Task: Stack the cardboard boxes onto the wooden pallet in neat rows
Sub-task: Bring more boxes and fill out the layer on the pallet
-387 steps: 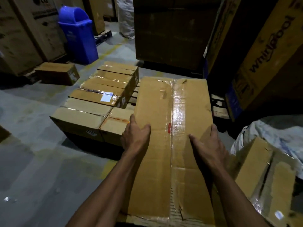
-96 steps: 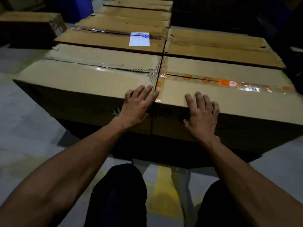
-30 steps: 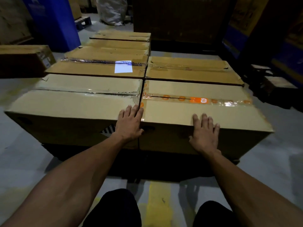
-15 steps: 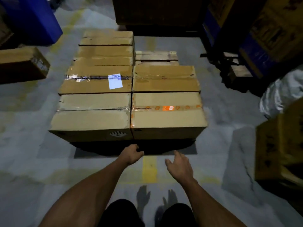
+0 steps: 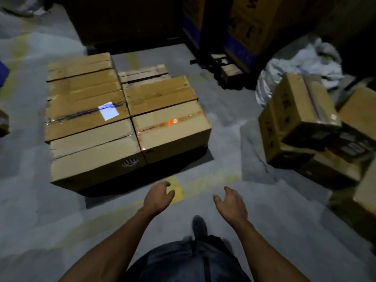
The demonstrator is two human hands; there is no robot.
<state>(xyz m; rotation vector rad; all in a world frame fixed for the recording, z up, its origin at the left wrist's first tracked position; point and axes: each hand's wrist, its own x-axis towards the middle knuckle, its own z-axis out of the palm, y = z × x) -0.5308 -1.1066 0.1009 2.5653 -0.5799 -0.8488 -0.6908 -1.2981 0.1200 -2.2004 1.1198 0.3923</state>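
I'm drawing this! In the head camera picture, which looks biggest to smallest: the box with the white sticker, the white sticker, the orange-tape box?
1. box with the white sticker and orange-tape box: they look about alike, so no ranking.
2. white sticker, clearly smallest.

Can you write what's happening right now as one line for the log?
left hand: open, empty | right hand: open, empty | pallet: far-right slot bare | loose boxes: right, on floor
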